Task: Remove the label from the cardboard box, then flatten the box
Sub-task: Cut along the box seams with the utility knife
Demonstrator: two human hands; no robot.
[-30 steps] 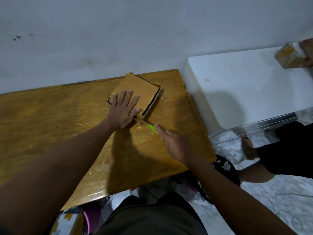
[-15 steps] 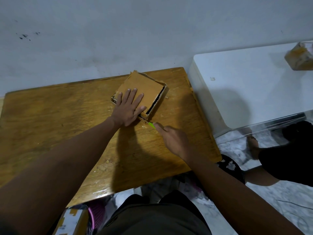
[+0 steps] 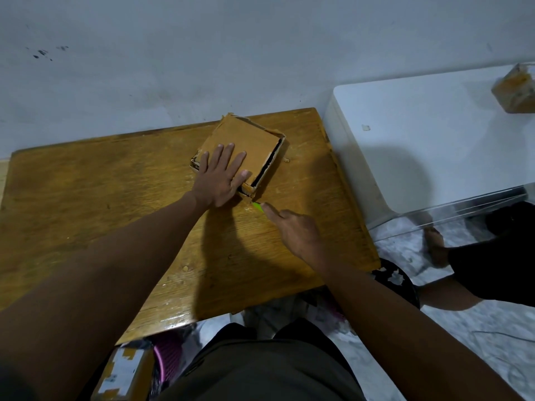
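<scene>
A small brown cardboard box (image 3: pixel 249 140) lies on the wooden table (image 3: pixel 101 198) near the wall, with a dark gap along its right edge. My left hand (image 3: pixel 221 176) lies flat on the box's near half, fingers spread. My right hand (image 3: pixel 295 227) is closed around a green-handled cutter (image 3: pixel 257 206), whose tip meets the box's near right corner. The blade itself is too small to make out. No label shows on the box's top face.
A white table (image 3: pixel 419 134) stands to the right with another taped box (image 3: pixel 516 89) at its far edge. A second person's leg and foot (image 3: pixel 434 244) are on the floor at right. A taped carton (image 3: pixel 124 371) and pink basket sit under the table's front edge.
My right hand has slid the cutter forward to the box's near corner. The view shifted left, so the box appears further right. My left hand stays pressed on the box.
</scene>
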